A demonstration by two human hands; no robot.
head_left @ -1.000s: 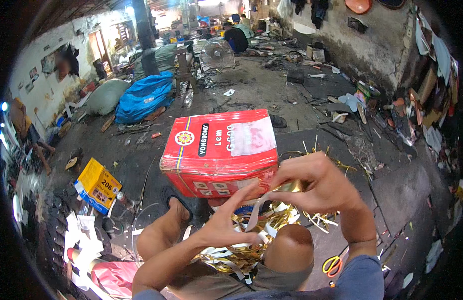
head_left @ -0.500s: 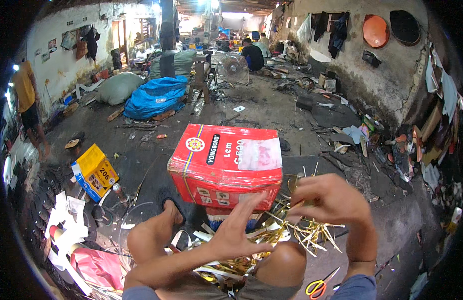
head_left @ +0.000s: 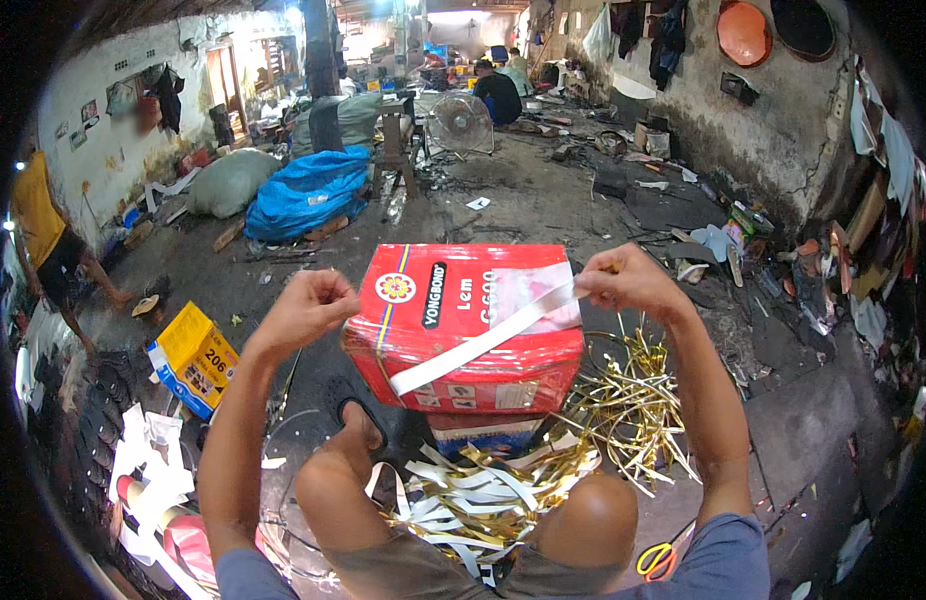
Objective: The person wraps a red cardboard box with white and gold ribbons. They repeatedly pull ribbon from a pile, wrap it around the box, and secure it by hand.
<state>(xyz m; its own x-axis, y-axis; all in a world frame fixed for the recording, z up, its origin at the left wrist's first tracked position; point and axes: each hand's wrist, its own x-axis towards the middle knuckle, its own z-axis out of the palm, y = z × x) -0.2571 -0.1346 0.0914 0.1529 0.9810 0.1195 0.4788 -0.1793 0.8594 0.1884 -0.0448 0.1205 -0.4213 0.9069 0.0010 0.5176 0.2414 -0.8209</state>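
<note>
A white strip [head_left: 483, 338] stretches slantwise across a red cardboard box [head_left: 463, 350] before me. My right hand [head_left: 628, 282], at the box's right far edge, pinches the strip's upper end; the lower end lies free across the box's front side. By the box's left edge my left hand [head_left: 308, 312] is closed with fingertips together, apart from the strip. Whatever might be between those fingers is too small to make out. Between my knees lies a heap of white and gold strips [head_left: 483, 485], with gold strips [head_left: 638, 400] in another tangle at the box's right.
Scissors with yellow and orange handles [head_left: 656, 562] lie by my right knee. A yellow and blue carton [head_left: 198, 360] stands on the left. Farther off are a blue sack [head_left: 308, 195], a fan [head_left: 461, 125] and a seated person [head_left: 498, 95]; another person [head_left: 45, 215] is at far left.
My left hand has gone from open in front of the box to closed at its left side. The right hand has risen, and a white strip now spans the box.
</note>
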